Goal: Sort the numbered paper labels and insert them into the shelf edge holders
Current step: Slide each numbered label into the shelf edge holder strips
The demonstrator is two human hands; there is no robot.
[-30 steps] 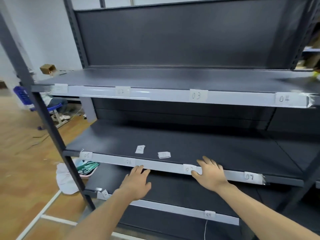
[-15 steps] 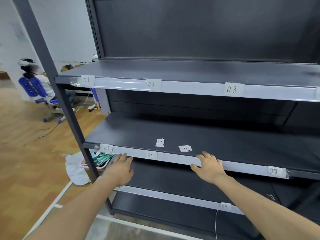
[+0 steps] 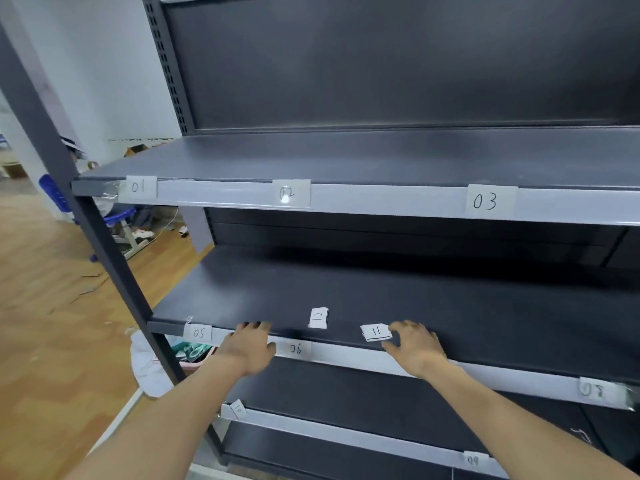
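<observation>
On the middle shelf (image 3: 450, 306), behind its grey edge holder (image 3: 346, 357) already carrying 05 (image 3: 200, 332) and 06 (image 3: 296, 348). Well off to the side, left hand (image 3: 249, 346) draped slack over the front lip, gripping nothing. Nearer by far, right hand (image 3: 415, 344): forefinger and thumb spread about the right end of loose label 11 (image 3: 375, 332), touching it, pinch closed or not – cannot tell. Long axis along the lip, so leftward from the grip. Further left, second loose label (image 3: 318, 318), turned end-on, between both hands
</observation>
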